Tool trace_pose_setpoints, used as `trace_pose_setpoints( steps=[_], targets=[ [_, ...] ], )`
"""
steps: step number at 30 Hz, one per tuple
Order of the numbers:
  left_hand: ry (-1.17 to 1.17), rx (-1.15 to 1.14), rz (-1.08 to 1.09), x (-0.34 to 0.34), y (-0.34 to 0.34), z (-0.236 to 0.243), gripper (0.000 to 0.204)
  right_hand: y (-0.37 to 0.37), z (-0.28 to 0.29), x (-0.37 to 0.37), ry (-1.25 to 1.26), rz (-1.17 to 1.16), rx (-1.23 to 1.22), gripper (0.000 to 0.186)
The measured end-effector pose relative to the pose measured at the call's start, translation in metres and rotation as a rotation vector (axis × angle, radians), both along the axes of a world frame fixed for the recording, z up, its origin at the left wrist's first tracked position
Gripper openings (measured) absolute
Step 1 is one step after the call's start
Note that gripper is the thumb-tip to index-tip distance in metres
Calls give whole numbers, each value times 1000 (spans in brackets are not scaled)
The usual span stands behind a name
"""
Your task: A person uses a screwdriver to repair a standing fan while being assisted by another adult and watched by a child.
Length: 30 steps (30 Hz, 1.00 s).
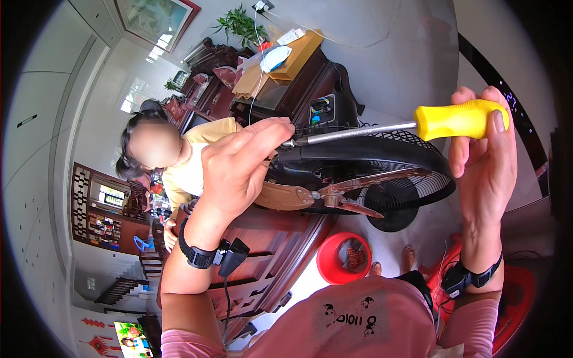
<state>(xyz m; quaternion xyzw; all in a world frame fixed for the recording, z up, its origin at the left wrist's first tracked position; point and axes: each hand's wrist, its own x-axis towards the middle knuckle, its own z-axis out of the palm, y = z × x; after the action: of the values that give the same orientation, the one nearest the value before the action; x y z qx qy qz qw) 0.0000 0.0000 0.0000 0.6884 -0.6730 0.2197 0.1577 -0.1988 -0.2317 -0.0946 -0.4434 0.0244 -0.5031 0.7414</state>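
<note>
My right hand (486, 149) is closed around the yellow handle of a screwdriver (456, 121), with the thumb along its end. The steel shaft runs leftward to the rim of a black electric fan (358, 158). Beside the screwdriver's tip, the fingers of my left hand (239, 161) are pinched together at the fan's edge; what they hold, if anything, is hidden. Brown fan blades (286, 196) show in the fan's open front, with the mesh rear guard (439, 173) behind them. A control panel with a knob (323, 111) sits on the fan's black body.
A child (185, 155) in a pale yellow top stands to the left, close to my left arm. Beneath the fan is a dark wooden table (262, 244). A red bucket (325, 259) stands on the floor, and a red fan-like guard (518, 304) lies at the lower right.
</note>
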Motion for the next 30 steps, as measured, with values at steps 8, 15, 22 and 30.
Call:
trace_pose_setpoints(
  steps=[8, 15, 22, 30],
  targets=[
    [-58, -26, -4, -2, -1, 4, 52, 1, 0, -5, -9, -17, -29, 40],
    [-10, -21, 10, -25, 16, 2, 55, 20, -4, -28, -3, -31, -13, 40],
    [-2, -13, -3, -45, 54, 7, 56, 62, 0, -51, -10, -33, 9, 39],
    [29, -3, -5, -53, 84, 27, 56, 91, 19, -61, -24, 28, 30, 38]
  ],
)
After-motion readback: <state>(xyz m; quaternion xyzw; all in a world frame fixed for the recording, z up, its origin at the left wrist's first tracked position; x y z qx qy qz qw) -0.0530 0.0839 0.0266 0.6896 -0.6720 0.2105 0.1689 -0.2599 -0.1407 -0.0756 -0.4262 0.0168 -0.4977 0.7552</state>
